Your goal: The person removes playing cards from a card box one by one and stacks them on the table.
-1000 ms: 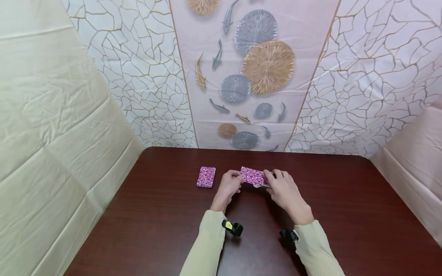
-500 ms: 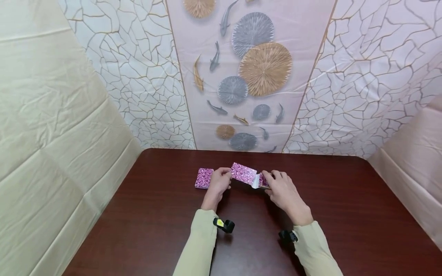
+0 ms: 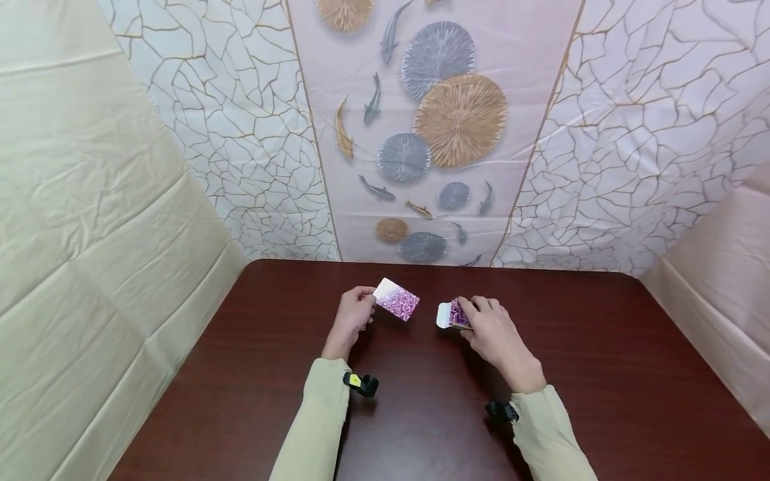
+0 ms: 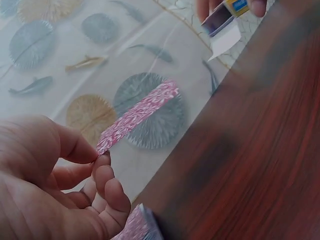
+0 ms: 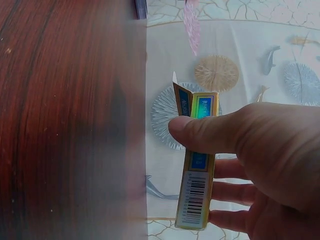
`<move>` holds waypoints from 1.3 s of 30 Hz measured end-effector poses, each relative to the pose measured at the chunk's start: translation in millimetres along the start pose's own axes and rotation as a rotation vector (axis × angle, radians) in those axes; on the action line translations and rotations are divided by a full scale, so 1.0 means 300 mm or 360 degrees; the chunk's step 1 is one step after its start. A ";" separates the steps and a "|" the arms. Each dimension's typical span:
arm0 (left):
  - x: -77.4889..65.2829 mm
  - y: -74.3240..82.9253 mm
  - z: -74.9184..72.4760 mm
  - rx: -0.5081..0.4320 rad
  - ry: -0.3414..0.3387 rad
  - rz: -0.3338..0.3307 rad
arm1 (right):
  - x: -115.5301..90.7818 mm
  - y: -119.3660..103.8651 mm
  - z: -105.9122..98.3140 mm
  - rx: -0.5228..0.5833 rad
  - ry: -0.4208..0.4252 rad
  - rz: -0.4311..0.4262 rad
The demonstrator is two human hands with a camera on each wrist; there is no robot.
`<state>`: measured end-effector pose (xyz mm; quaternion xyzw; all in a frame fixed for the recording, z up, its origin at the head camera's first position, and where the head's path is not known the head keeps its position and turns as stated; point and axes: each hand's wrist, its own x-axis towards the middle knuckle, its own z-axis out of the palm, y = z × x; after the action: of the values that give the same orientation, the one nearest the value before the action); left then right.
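Note:
My left hand (image 3: 351,317) pinches a playing card (image 3: 398,300) by one end between thumb and fingers. The card has a pink-and-white patterned back and is tilted above the table, apart from the box. In the left wrist view, a deck of matching cards (image 4: 136,226) lies just below the left hand; in the head view that hand covers it. My right hand (image 3: 496,334) grips a small card box (image 5: 196,195) by its sides, thumb on one narrow face. The white flap (image 3: 444,314) of the box stands open toward the left hand. Its inside cannot be made out.
The dark red-brown table (image 3: 421,427) has its far edge just beyond the hands. A patterned cloth (image 3: 421,133) hangs behind it, and pale cloth (image 3: 120,234) hangs along the left side.
The left hand has moved left, drawing the card away from the box and over the deck. The box's white flap now shows fully. My right hand has stayed in place with the box.

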<state>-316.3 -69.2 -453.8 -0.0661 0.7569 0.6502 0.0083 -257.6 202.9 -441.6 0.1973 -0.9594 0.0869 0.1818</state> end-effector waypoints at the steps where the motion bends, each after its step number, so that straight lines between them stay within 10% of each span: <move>1: 0.004 0.000 -0.010 -0.0018 0.0000 0.0003 | 0.000 0.000 0.001 0.0003 -0.0002 0.0000; 39: 0.168 -0.011 -0.207 -0.0026 0.0024 -0.0099 | 0.002 -0.002 -0.005 0.0012 -0.0039 0.0003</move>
<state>-361.3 -135.3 -452.4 -0.0944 0.7492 0.6552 0.0223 -257.4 202.4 -440.0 0.1981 -0.9614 0.0884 0.1693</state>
